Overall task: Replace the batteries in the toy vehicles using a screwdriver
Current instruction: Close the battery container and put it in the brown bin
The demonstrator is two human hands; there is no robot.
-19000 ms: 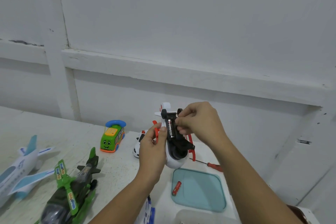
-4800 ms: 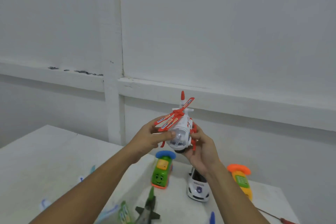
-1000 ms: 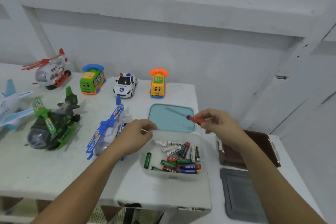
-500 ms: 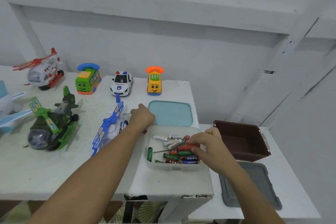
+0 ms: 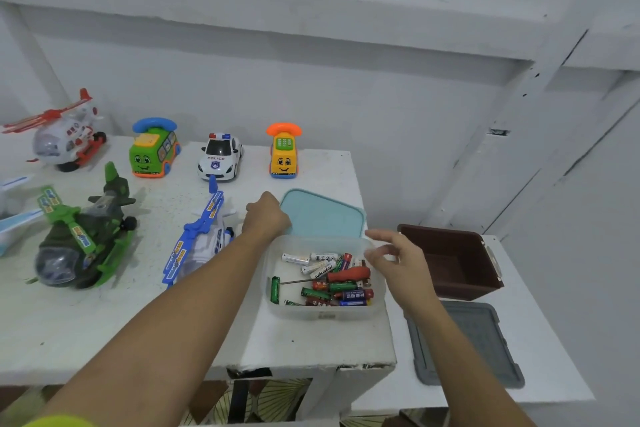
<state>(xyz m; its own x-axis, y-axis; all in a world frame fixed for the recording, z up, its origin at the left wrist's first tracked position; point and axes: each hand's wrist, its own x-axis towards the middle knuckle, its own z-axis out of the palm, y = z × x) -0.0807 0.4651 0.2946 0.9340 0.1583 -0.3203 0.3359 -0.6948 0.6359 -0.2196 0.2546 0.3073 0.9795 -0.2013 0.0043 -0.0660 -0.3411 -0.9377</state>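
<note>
Screwdriver [image 5: 346, 276] lies crosswise in battery box [image 5: 322, 314], handle toward R hand [image 5: 398, 260] just right of box, fingers spread, empty; L hand [image 5: 265, 218] behind box, fingers hidden.

- Soft, cool, even light is falling from above; nothing is blowing out or sinking into darkness.
- The wall ledge [image 5: 311, 15] is throwing a dim band of shade beneath itself.
- The green helicopter [image 5: 79, 243] and the police car [image 5: 220, 158] are casting only faint, soft-edged shadows on the white table [image 5: 104, 329].
- The right hand [image 5: 398, 263] is smearing slightly at its fingertips with motion blur.
- The wide lens is bowing straight lines near the frame's edges.
- A yellow-green blur is sitting out of focus in the bottom left corner.
</note>
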